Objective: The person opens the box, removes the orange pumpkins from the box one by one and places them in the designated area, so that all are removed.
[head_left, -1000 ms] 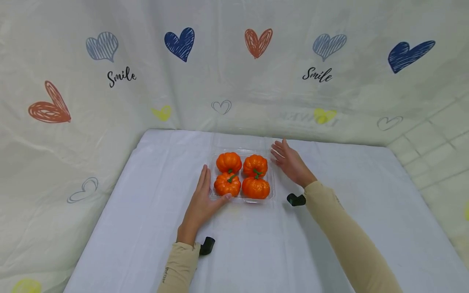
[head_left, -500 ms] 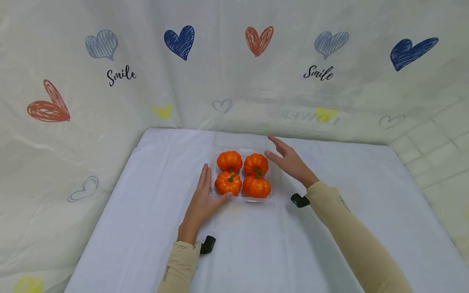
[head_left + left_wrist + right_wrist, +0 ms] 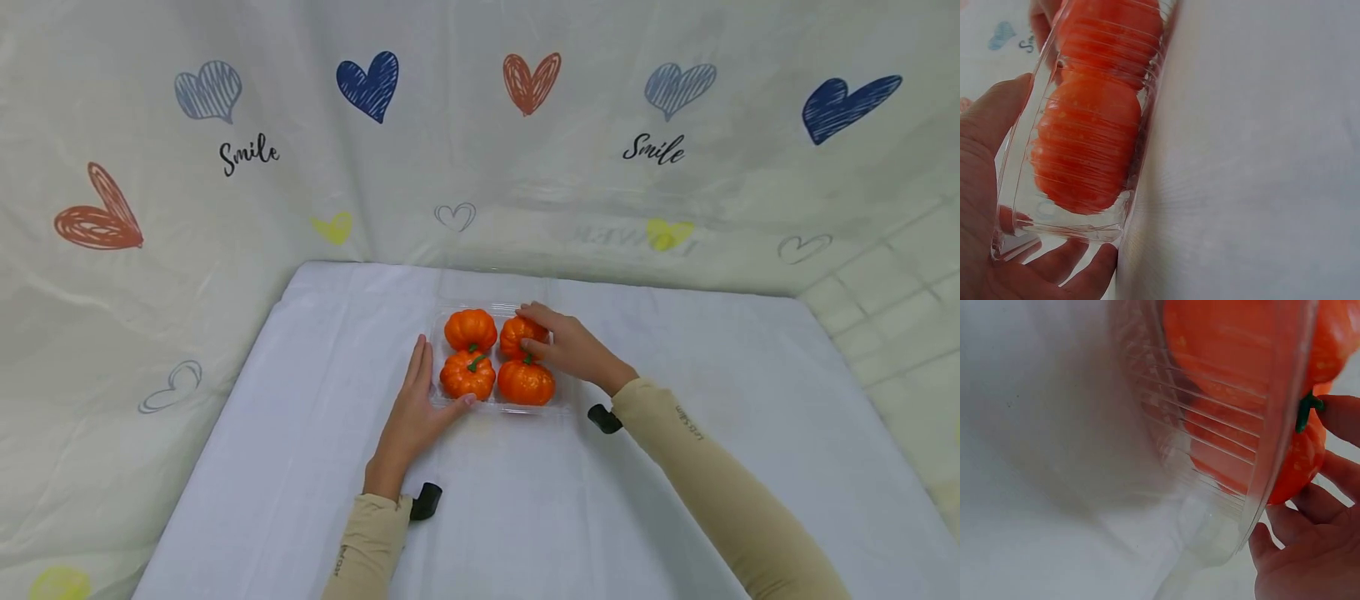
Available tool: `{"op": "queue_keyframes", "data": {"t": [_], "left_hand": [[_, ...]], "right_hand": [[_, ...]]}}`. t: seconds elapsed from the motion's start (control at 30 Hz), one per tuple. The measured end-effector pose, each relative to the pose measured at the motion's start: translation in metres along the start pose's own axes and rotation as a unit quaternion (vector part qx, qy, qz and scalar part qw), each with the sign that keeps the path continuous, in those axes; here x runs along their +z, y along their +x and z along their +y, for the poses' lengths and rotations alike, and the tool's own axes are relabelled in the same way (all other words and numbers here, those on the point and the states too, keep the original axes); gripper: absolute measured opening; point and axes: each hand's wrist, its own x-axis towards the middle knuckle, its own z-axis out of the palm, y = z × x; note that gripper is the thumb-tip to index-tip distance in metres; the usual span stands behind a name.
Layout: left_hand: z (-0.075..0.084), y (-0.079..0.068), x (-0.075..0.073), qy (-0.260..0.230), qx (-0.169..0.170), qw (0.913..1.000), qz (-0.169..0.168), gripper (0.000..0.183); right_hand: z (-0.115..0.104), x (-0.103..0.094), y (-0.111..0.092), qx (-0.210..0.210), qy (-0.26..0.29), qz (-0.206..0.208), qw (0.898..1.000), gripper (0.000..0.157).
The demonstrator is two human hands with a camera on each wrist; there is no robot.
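A clear plastic container (image 3: 501,408) on the table holds several small orange pumpkins with green stems in two rows. My left hand (image 3: 408,417) grips its near left corner, with the thumb at the near rim and the fingers along the left side; the left wrist view shows this hand (image 3: 997,206) around the container's end. My right hand (image 3: 573,346) reaches over the right side and holds the far right pumpkin (image 3: 514,337), partly hidden by the fingers. In the right wrist view, the thumb (image 3: 1342,419) lies beside a green stem (image 3: 1305,411).
The near right pumpkin (image 3: 527,383), near left pumpkin (image 3: 465,379) and far left pumpkin (image 3: 470,331) sit close together. A transparent lid stands at the container's back, barely visible. White cloth covers the table (image 3: 300,417); a heart-printed curtain (image 3: 405,167) hangs behind.
My right hand has moved from beside the container's far right corner, left and inward, and has taken hold of the far right pumpkin. The left hand stays in place.
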Motion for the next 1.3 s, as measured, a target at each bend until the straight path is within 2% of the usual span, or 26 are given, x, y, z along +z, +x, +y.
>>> {"op": "queue_keyframes", "data": {"t": [0.17,0.53,0.9,1.3], "left_hand": [[0.001,-0.001,0.0,0.001,0.002,1.0,0.001,0.117],[0.0,-0.002,0.0,-0.002,-0.001,1.0,-0.001,0.117],[0.0,-0.002,-0.001,-0.002,0.005,1.0,-0.003,0.116],[0.001,-0.002,-0.001,0.001,0.008,1.0,-0.001,0.115]], "right_hand": [[0.001,0.002,-0.001,-0.019,-0.014,0.016,1.0,0.053],[-0.003,0.002,-0.002,-0.033,-0.01,0.037,0.999,0.051],[-0.001,-0.002,-0.003,-0.051,-0.005,0.102,0.993,0.048],[-0.001,-0.015,-0.012,-0.009,0.011,0.15,0.989,0.048]]}}
